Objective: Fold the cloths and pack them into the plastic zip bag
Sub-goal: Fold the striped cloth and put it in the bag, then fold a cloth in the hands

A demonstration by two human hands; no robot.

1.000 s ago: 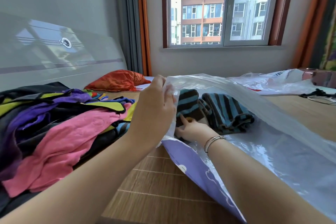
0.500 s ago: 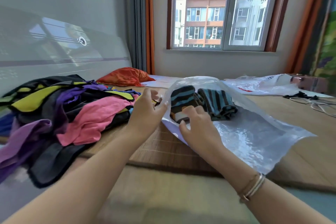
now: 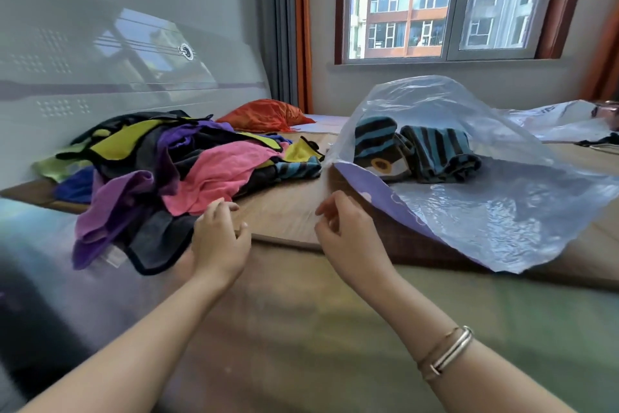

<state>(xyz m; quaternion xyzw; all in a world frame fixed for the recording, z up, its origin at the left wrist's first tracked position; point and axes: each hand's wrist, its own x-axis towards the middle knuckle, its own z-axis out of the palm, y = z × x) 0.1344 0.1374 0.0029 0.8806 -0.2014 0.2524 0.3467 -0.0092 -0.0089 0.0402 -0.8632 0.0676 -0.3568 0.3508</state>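
Note:
A clear plastic zip bag (image 3: 485, 218) with a purple edge lies on the bed at the right, its mouth gaping toward me. Inside it sit two folded blue-and-black striped cloths (image 3: 432, 151). A heap of loose cloths (image 3: 174, 171) in pink, purple, yellow and black is piled at the left. My left hand (image 3: 219, 238) hovers by the heap's near edge, fingers loosely curled, holding nothing. My right hand (image 3: 348, 235) hangs just in front of the bag's mouth, fingers relaxed, apart from the plastic.
The woven bed mat (image 3: 288, 215) lies under everything. An orange pillow (image 3: 264, 116) rests at the back by the headboard (image 3: 100, 77). More plastic wrap (image 3: 562, 124) and cables lie at the far right under the window (image 3: 445, 0).
Both hands have let go of the bag and the striped cloths and drawn back toward me. The bag's top has fallen open and the view has pulled away.

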